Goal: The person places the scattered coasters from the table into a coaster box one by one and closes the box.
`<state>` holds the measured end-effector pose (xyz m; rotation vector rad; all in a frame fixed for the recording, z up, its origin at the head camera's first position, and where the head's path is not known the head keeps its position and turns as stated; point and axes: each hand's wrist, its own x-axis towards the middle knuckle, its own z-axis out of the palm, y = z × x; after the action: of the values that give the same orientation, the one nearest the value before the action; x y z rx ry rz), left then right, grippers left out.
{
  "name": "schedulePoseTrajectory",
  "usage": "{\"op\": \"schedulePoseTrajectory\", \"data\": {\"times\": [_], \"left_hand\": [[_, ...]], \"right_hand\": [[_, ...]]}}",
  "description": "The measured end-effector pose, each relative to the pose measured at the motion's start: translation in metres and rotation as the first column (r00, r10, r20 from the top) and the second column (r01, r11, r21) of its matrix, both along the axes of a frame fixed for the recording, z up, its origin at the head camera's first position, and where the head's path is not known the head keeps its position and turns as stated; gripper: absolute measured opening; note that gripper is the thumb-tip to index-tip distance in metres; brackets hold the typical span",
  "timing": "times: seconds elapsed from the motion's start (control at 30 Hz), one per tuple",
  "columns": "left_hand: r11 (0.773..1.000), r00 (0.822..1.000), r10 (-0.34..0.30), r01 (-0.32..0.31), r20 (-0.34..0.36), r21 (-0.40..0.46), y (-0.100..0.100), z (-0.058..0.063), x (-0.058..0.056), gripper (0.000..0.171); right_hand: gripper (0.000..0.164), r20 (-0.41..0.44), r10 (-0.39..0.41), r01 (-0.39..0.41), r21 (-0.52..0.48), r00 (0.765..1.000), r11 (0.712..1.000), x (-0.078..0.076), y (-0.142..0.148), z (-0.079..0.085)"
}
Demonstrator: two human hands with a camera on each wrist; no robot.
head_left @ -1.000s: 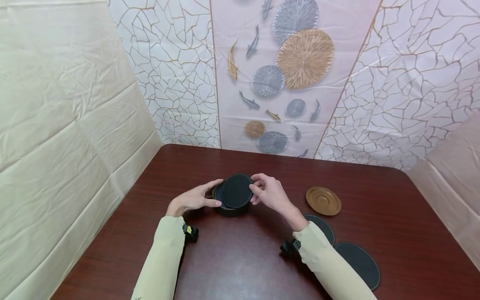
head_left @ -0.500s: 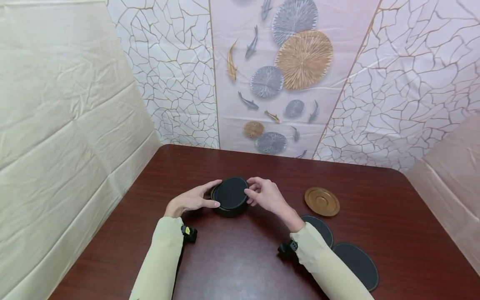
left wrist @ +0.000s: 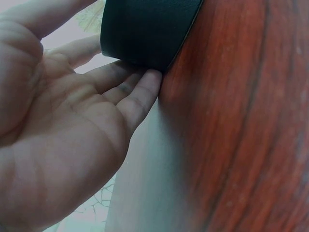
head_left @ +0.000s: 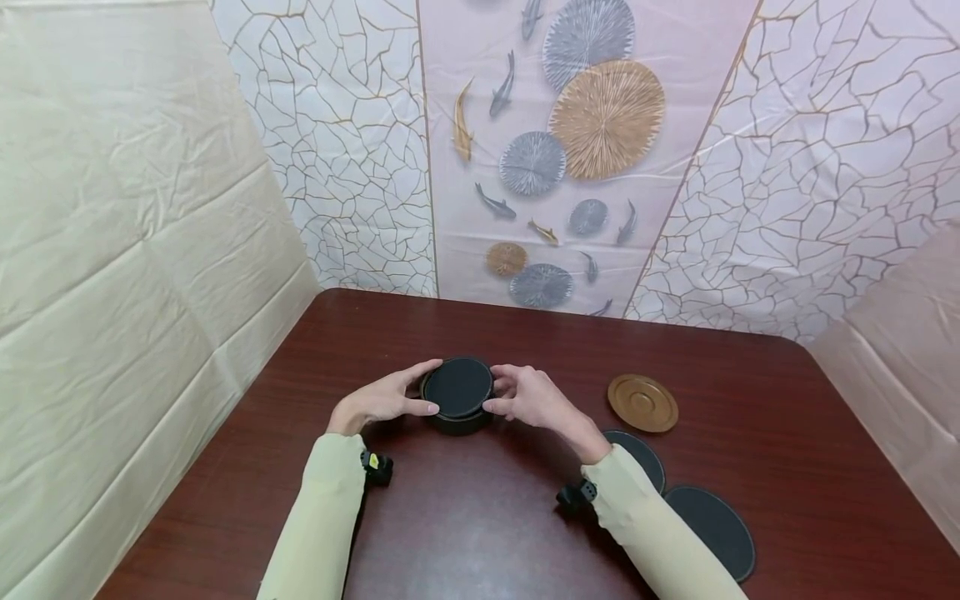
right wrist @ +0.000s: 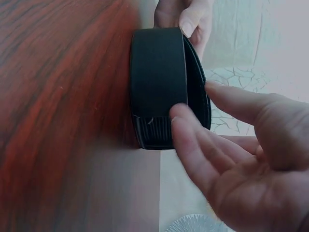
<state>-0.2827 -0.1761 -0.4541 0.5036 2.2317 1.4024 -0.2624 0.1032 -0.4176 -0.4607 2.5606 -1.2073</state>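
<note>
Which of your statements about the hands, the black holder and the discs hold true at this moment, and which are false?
1. The left hand and right hand are on opposite sides of the black holder. True.
2. The upper black disc lies flush with the holder's rim. False: it is tilted, with a gap visible from the right wrist.
3. The right sleeve hides part of a loose black disc. True.
4. The brown disc is in the left hand. False: it lies on the table, right of the holder.

Smooth, matt, leather-like holder point(right wrist: 159, 72) — glossy wood-grained table point(head_left: 450, 517) — creased cloth drape point(head_left: 150, 200).
</note>
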Motion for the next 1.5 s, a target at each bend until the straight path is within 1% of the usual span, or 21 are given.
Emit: {"op": "schedulePoseTrajectory", "data": {"times": [0.13, 0.33, 0.5, 0.6, 0.73, 0.8, 1.1, 1.3, 1.5], "left_hand": [[1.000, 1.000, 0.003, -0.003, 0.001, -0.002, -0.001, 0.001, 0.001, 0.088], [1.000, 1.000, 0.001, -0.001, 0.002, -0.001, -0.001, 0.001, 0.001, 0.088], [1.000, 1.000, 0.011, -0.011, 0.010, -0.008, 0.000, 0.002, 0.002, 0.087], [1.000, 1.000, 0.015, -0.015, 0.008, -0.018, 0.000, 0.003, 0.003, 0.087], [1.000, 1.000, 0.020, -0.020, 0.012, -0.022, 0.002, 0.004, 0.003, 0.087], [1.000, 1.000, 0.023, -0.022, 0.009, -0.021, 0.001, 0.004, 0.003, 0.086], [0.999, 1.000, 0.014, -0.015, -0.007, -0.039, 0.001, 0.003, 0.003, 0.086], [0.999, 1.000, 0.015, -0.015, -0.005, -0.031, 0.001, 0.004, 0.003, 0.085], [0.999, 1.000, 0.023, -0.023, -0.005, -0.035, 0.000, 0.003, 0.003, 0.085]], "right_hand": [[0.064, -0.010, 0.003, -0.003, 0.040, 1.000, 0.999, 0.001, -0.002, -0.002], [0.057, -0.034, -0.033, 0.034, 0.042, 0.999, 0.999, 0.000, -0.003, -0.004], [0.048, -0.061, -0.039, 0.043, 0.061, 0.997, 0.997, 0.002, -0.002, -0.003], [0.042, -0.095, -0.038, 0.045, 0.067, 0.995, 0.997, 0.003, 0.000, -0.002], [0.034, -0.136, -0.048, 0.054, 0.046, 0.990, 0.997, 0.006, 0.004, 0.000], [0.031, -0.142, -0.044, 0.050, 0.042, 0.989, 0.998, 0.008, 0.006, 0.001], [0.029, -0.119, 0.059, -0.052, 0.060, 0.991, 0.997, 0.020, 0.028, 0.007], [0.029, -0.117, 0.164, -0.154, 0.087, 0.979, 0.984, 0.027, 0.045, 0.010], [0.031, -0.148, 0.223, -0.205, 0.125, 0.964, 0.971, 0.032, 0.058, 0.013]]}}
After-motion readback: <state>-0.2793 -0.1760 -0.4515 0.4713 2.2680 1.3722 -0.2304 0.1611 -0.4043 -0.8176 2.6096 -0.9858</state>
